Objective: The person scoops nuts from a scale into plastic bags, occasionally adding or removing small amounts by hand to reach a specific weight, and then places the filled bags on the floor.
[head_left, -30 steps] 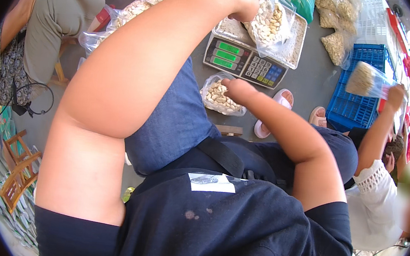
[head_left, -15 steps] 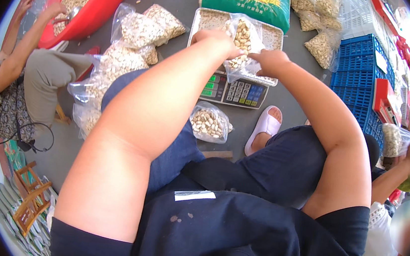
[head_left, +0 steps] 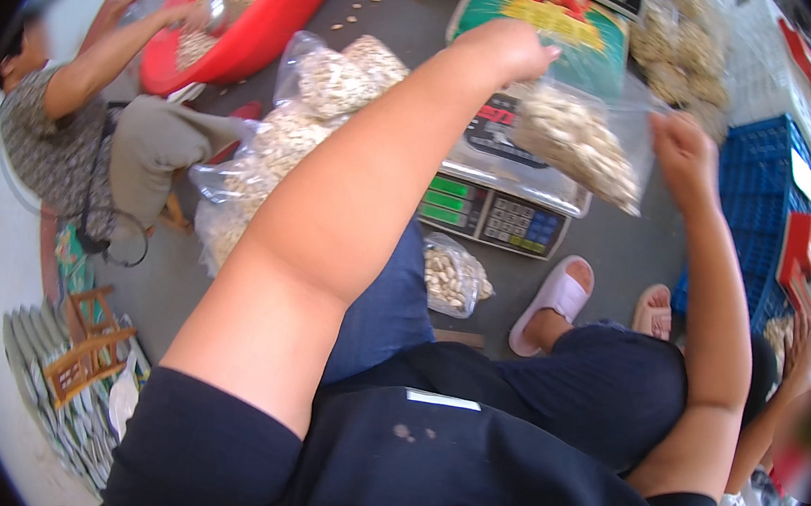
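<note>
A clear plastic bag of pale nuts (head_left: pixel 581 138) hangs tilted over the right part of a digital scale (head_left: pixel 527 228), its filled part slanting down to the right. My left hand (head_left: pixel 513 55) is closed on the bag's upper left corner. My right hand (head_left: pixel 683 149) pinches the stretched upper right edge of the plastic. Below the bag, the scale's metal platform (head_left: pixel 522 179) is partly covered by it. A smaller bag of nuts (head_left: pixel 452 276) lies on the floor in front of the scale, and a green printed sack (head_left: pixel 548 21) lies behind it.
Filled bags (head_left: pixel 285 132) are heaped left of my left forearm, others (head_left: pixel 679 45) at the far right. A co-worker (head_left: pixel 62 133) sits left by a red tub (head_left: pixel 252 20) of nuts. Blue crates (head_left: pixel 752 201) stand right. Another person (head_left: pixel 772 430) is at the right edge.
The nut bag has risen off the scale and now hangs between my hands, which have moved apart. The view has shifted, so the scene sits further right.
</note>
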A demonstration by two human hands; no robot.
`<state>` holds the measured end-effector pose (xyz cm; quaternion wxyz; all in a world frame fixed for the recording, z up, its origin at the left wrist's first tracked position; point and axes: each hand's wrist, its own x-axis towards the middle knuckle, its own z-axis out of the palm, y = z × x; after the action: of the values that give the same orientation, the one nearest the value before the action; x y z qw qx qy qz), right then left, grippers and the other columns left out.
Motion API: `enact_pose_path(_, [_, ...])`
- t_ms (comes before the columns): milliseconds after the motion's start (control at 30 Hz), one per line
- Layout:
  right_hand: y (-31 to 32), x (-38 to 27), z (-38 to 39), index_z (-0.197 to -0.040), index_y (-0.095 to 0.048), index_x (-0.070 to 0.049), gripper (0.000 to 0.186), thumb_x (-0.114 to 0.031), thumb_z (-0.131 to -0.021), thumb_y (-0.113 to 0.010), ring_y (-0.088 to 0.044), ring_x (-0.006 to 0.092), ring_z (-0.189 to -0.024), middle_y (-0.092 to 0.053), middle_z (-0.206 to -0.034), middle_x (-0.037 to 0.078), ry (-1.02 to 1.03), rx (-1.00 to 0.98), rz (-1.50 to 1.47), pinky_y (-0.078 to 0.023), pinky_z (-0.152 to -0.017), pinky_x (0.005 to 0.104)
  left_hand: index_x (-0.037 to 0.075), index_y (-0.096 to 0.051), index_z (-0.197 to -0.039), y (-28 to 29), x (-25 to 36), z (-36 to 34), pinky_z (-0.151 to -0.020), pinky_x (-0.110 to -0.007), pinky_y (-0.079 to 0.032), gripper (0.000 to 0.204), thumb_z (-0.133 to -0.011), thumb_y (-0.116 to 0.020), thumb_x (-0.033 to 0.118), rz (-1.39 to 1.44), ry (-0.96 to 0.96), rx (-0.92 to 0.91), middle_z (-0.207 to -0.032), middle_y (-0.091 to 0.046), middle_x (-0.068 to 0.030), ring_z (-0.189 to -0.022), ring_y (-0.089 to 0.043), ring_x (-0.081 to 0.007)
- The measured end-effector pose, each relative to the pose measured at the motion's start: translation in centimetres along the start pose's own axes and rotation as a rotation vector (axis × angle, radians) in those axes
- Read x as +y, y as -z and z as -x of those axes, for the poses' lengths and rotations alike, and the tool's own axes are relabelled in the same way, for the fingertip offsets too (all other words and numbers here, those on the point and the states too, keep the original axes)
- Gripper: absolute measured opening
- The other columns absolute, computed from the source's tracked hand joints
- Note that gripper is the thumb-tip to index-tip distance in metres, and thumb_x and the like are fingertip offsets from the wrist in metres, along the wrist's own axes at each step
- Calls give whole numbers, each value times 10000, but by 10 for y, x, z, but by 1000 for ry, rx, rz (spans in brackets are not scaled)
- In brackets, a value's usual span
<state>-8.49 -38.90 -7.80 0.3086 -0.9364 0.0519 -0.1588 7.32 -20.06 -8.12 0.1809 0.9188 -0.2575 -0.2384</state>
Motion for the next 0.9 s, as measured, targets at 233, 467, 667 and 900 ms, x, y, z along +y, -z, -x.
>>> enact_pose_path(233, [61, 45, 20, -555, -518, -5, 351, -269, -788, -515, -461, 131, -493, -482, -517, 65, -277, 43, 164, -361, -504, 260, 40, -525, -1004, 97, -169, 21, -705, -350, -440, 505, -748, -503, 474, 266, 243, 337, -933, -579, -112, -767, -571, -223])
enact_pose_path(467, [10, 198, 106, -640, -618, -44, 202, -214, -705, -531, -555, 304, -634, -571, -670, 163, -324, -441, 737, -442, -611, 389, -53, -469, -1087, 42, -357, -11, -907, -325, -319, 877, -547, -601, 626, 69, 758, 371, -1150, -446, -198, -1101, -407, -275])
enact_pose_path(667, [-26, 197, 102, -803, -627, -74, 215, -222, -652, -588, -566, 307, -734, -595, -787, 144, -376, -810, 640, -451, -688, 367, -101, -480, -1035, -19, -423, -74, -812, -340, -389, 628, -641, -674, 348, 264, 821, 357, -1037, -520, -192, -968, -507, -260])
enact_pose_path(900, [-63, 102, 9, -847, -597, -53, 202, -206, -737, -526, -547, 320, -760, -580, -810, 158, -283, -490, 284, -430, -685, 370, -37, -534, -925, -26, -417, -58, -690, -353, -448, 208, -771, -485, 95, 1389, 439, 675, -799, -563, -144, -729, -560, -241])
